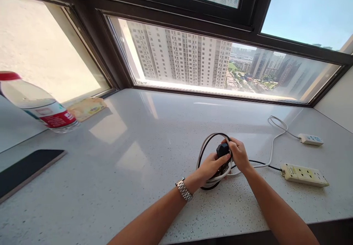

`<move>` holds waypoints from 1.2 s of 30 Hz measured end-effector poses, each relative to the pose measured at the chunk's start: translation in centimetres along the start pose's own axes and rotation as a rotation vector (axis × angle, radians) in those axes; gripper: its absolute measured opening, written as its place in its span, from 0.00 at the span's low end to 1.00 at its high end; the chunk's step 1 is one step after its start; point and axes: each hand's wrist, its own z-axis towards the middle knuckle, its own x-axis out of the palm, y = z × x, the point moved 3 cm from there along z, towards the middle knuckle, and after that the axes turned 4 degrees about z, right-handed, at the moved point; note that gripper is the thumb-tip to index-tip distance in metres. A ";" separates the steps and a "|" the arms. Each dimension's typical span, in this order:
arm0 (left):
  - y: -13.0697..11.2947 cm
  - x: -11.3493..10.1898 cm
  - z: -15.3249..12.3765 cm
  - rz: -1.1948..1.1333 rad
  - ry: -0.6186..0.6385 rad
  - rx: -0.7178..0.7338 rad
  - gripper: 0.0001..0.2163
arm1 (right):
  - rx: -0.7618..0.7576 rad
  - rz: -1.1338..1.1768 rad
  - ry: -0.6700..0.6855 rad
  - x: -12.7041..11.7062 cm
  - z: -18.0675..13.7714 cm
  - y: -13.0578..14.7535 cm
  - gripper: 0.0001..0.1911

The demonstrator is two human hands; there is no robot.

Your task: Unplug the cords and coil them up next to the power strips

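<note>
Head view: one camera looks down at a speckled white surface (132, 156) under a window.
Left hand (212, 166): it wears a watch (184, 189) on the wrist; its grip is closed around the near side of the cable coil (213, 160), with the fingers reaching to the black plug (222, 149).
Right hand (239, 153): its grip is closed on the far side of the coil, with the fingers on the plug.
Coil: white and black cords are looped together; it rests on the surface between the hands, near the front edge.
Handling: I judge it light, soft and springy; the loops can slip open, so hold the whole bundle and not a single strand. The plug is the only stiff part.
Power strips: the big one (305, 174) and the small one (311, 139) lie to the right, and cords run from them toward the coil.
Other things: a bottle (38, 105) and a dark phone (26, 169) are far to the left.
</note>
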 end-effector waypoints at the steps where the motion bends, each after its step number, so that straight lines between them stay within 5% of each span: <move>1: 0.0 -0.1 0.0 -0.023 0.000 -0.004 0.22 | 0.013 0.001 -0.002 0.0 0.0 -0.1 0.13; 7: -0.8 0.1 -0.5 -0.042 0.026 0.011 0.15 | 0.033 -0.035 0.034 -0.1 -0.1 -0.4 0.13; 12: -1.5 -0.3 -0.5 0.078 -0.212 0.231 0.16 | -0.005 -0.140 -0.042 -0.8 0.2 -0.3 0.13; 18: -2.0 -1.3 -0.8 0.182 -0.413 0.550 0.19 | 0.180 -0.074 0.030 -1.6 1.0 -2.1 0.14; 24: -2.8 -5.5 0.0 0.092 -0.804 0.664 0.14 | 0.300 -0.129 0.165 -2.6 1.0 -2.9 0.15; 29: -3.3 -10.5 0.4 -0.177 -1.076 0.550 0.14 | 0.270 -0.466 0.121 -3.6 1.4 -3.5 0.10; 36: -4.9 -14.5 -1.0 -0.475 -1.177 0.531 0.06 | 0.421 -0.836 -0.017 -7.1 2.0 -3.2 0.13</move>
